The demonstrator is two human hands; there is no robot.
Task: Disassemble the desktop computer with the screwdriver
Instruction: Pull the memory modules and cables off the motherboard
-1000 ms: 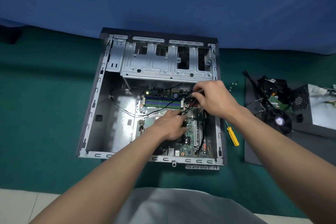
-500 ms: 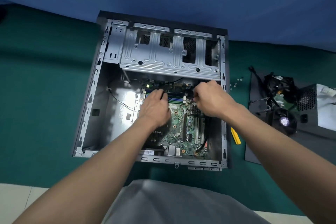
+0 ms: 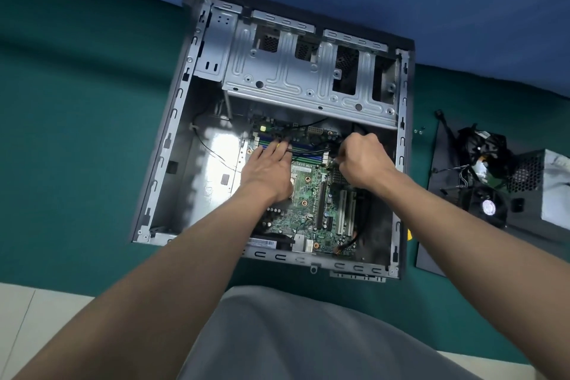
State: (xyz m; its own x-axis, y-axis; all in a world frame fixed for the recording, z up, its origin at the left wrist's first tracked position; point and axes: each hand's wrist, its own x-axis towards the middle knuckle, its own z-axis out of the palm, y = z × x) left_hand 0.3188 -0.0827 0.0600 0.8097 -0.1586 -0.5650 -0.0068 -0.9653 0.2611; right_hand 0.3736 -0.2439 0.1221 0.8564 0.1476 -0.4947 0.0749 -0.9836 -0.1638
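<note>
The open desktop case lies flat on green cloth, and the green motherboard is still inside it. My left hand lies on the board with its fingers stretched out over the memory slots, touching black cables there. My right hand is curled near the board's upper right corner and pinches a black cable at its plug. Only the yellow tip of the screwdriver handle shows, to the right of the case behind my right forearm.
A metal drive cage spans the far end of the case. To the right, a black panel carries the removed power supply, a fan and a cable bundle. Loose screws lie on the cloth.
My left hand moved from the middle of the board up to the memory slots. My right hand stayed at the upper right corner, still on the cable. The view came closer.
</note>
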